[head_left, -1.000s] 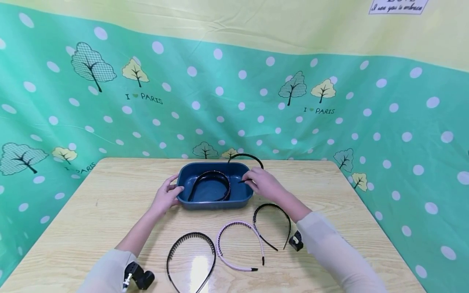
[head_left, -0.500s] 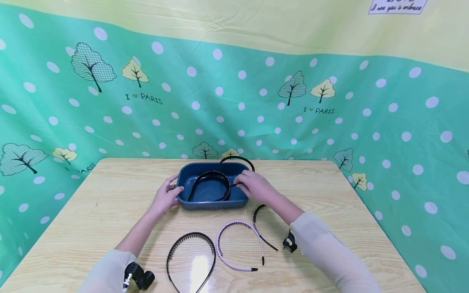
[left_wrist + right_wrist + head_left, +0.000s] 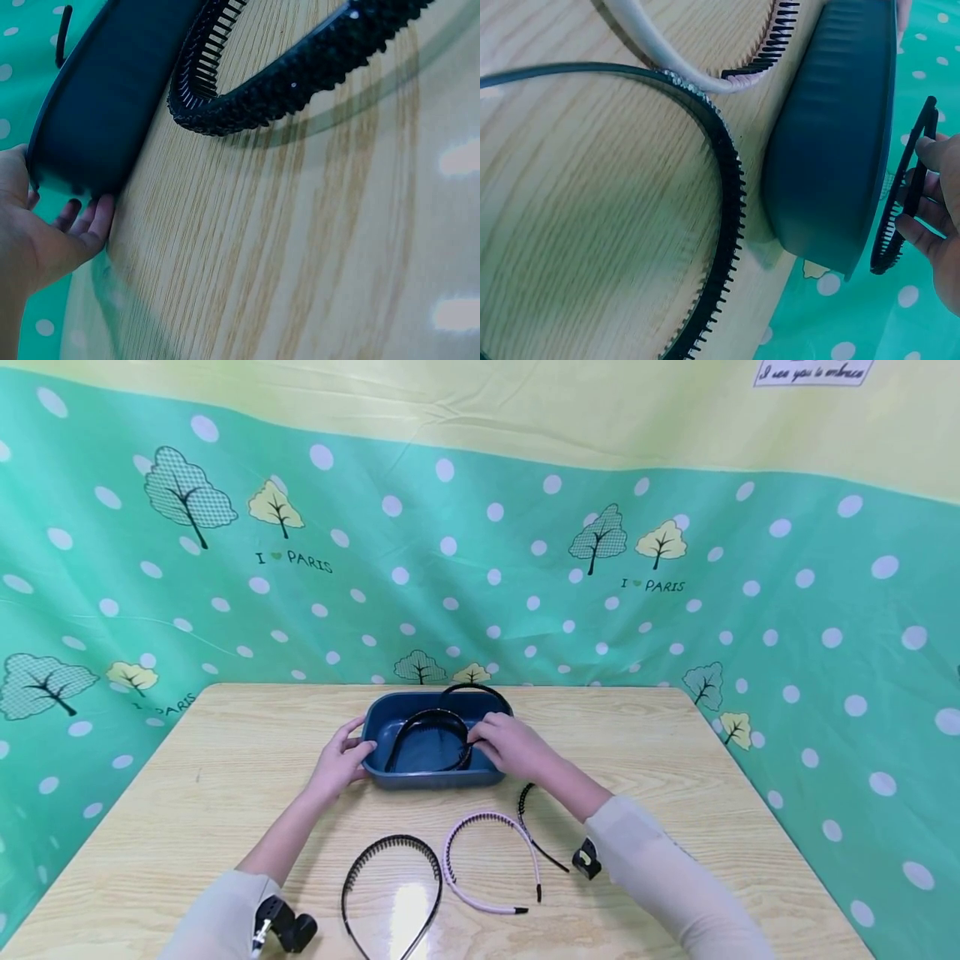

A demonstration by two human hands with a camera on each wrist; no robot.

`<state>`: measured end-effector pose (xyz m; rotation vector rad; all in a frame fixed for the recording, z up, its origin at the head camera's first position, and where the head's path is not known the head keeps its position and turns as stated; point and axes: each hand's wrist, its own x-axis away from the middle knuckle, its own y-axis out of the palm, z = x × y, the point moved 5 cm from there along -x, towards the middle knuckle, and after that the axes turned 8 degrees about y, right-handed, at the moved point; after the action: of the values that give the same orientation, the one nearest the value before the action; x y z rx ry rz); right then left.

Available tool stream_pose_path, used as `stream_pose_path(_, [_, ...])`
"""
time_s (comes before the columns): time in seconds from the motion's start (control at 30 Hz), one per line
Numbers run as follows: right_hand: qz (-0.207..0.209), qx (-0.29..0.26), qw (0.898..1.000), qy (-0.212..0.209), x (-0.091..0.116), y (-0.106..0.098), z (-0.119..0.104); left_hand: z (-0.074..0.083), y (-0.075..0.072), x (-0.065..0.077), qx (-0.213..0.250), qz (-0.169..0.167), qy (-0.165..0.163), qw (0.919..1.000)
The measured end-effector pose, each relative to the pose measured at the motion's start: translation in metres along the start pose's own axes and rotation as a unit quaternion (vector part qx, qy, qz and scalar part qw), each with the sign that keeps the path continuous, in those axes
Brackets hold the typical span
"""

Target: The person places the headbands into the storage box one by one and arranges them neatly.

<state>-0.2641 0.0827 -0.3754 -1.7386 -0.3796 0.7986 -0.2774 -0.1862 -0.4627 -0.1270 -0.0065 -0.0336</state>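
A dark blue plastic bin (image 3: 435, 782) stands toward the back of the table. My left hand (image 3: 339, 763) grips its left end, thumb over the rim and fingers against the outside. Above the right half of the bin, my right hand (image 3: 513, 747) holds a thin black headband (image 3: 471, 687) near one end. The band arches up over the back rim; in the right wrist view the toothed inner side of this black headband (image 3: 885, 259) shows beside the fingers. At least one shiny black headband (image 3: 432, 715) lies inside the bin, partly behind the right fingertips.
In front of the bin lie a black toothed headband (image 3: 349, 878), a pale pink headband (image 3: 487, 908) and a black headband (image 3: 522, 807) partly hidden under my right forearm. A green dotted cloth (image 3: 480, 568) hangs behind the wooden table (image 3: 225, 777).
My right hand has moved left and slightly down, carrying the black headband farther in over the bin. The left hand and the bin stay put.
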Motion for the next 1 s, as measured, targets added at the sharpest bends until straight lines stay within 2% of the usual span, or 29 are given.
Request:
stream_pose_path(0.63, [-0.016, 0.006, 0.999, -0.028, -0.006, 0.013, -0.023, 0.0, 0.0, 0.0, 0.001, -0.001, -0.004, 1.0])
stream_pose_path(1.0, [-0.035, 0.003, 0.999, -0.019, -0.01, 0.019, -0.031, 0.0, 0.0, 0.0, 0.003, 0.001, -0.003, 1.0])
